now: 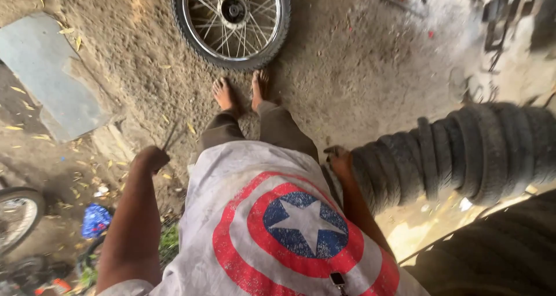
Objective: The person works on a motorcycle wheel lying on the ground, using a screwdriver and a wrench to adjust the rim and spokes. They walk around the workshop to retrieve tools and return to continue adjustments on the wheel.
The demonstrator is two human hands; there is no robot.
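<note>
While standing barefoot on the dirt, the person is gripping a pair of thin metal rods (pixel 171 136) in a closed left hand (pixel 152 157), left of center. The right hand (pixel 339 159) is hanging half-curled with nothing in it, just beside a stack of worn tires (pixel 463 151) at right. A spoked wheel (pixel 231 19) is lying at top center, just past the toes.

Left hand (pixel 152 157) gripping thin rods (pixel 171 135)
</note>
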